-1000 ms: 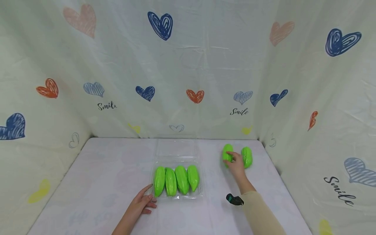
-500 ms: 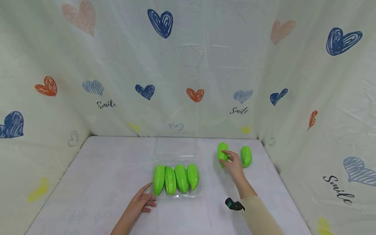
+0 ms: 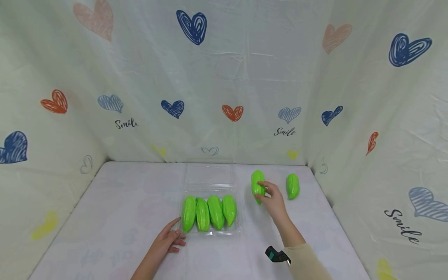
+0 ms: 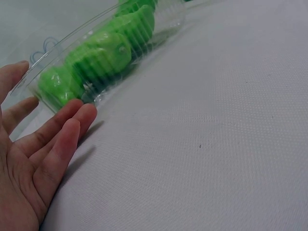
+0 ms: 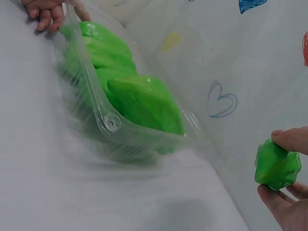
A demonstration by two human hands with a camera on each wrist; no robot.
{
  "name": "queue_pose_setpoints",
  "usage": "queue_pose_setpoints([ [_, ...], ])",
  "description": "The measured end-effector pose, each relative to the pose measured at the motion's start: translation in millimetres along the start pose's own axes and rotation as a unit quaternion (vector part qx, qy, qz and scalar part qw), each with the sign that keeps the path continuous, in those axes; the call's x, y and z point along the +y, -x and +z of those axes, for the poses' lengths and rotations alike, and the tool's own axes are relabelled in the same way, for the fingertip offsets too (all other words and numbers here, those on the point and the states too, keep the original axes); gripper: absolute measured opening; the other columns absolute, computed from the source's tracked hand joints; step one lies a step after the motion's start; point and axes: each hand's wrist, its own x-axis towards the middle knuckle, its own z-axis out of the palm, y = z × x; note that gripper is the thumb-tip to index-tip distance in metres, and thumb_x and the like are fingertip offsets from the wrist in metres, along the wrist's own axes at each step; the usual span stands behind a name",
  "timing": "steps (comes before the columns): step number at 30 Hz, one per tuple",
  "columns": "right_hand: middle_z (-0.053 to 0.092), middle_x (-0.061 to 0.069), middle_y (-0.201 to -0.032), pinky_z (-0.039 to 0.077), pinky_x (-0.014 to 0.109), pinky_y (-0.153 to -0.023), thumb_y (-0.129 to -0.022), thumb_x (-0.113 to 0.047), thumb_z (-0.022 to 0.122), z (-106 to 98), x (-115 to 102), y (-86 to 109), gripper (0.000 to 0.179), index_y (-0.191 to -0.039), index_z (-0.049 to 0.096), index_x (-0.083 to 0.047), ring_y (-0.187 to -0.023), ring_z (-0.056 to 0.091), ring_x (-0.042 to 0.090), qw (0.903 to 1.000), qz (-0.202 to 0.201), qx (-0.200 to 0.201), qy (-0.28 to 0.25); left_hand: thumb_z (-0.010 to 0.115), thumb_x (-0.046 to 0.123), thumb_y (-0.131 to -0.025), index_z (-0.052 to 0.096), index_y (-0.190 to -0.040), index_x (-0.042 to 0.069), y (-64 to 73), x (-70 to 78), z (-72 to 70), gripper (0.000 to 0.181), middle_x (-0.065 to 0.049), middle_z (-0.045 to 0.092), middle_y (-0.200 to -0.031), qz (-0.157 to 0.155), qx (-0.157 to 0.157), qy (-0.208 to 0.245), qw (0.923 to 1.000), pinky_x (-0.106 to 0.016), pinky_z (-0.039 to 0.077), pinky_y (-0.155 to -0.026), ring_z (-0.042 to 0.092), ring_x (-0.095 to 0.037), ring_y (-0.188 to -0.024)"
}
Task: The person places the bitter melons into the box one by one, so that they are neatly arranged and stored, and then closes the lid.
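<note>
My right hand (image 3: 275, 201) pinches a glossy, ridged green bitter melon (image 3: 257, 177) between thumb and fingers, to the right of a clear plastic box (image 3: 224, 233). In the right wrist view this melon (image 5: 276, 166) shows end-on, thumb on top and fingers below. Several similar melons (image 3: 202, 215) lie side by side inside the box, pointing toward the front. At the box's front left corner rests my left hand (image 3: 166, 238), fingers loosely extended. The left wrist view shows its fingertips (image 4: 86, 111) right at the box wall.
The box's transparent lid (image 3: 209, 175) is folded back toward the rear curtain. One more green melon (image 3: 293, 186) lies on the white table at the back right. A black device (image 3: 276, 255) sits at the right sleeve (image 3: 304, 260). Heart-printed curtains (image 3: 210, 77) enclose the table.
My right hand has carried the bitter melon left toward the box, away from the other loose one. The left hand stays at the box's corner.
</note>
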Motion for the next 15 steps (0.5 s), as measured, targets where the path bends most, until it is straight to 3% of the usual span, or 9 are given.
queue_pose_setpoints([
  [15, 0.043, 0.017, -0.137, 0.051, 0.031, -0.09, -0.08, 0.01, 0.073, 21, -24, 34.7, 0.043, -0.121, 0.062, 0.002, -0.126, 0.045, 0.041, 0.9976, -0.027, -0.038, -0.052, 0.054, 0.027, -0.1, 0.03, -0.149, 0.0, 0.8, 0.5, -0.1, 0.06, -0.016, 0.069, -0.099, 0.0, -0.009, 0.009, 0.9999, -0.038, 0.055, -0.066, 0.069, -0.027, -0.083],
])
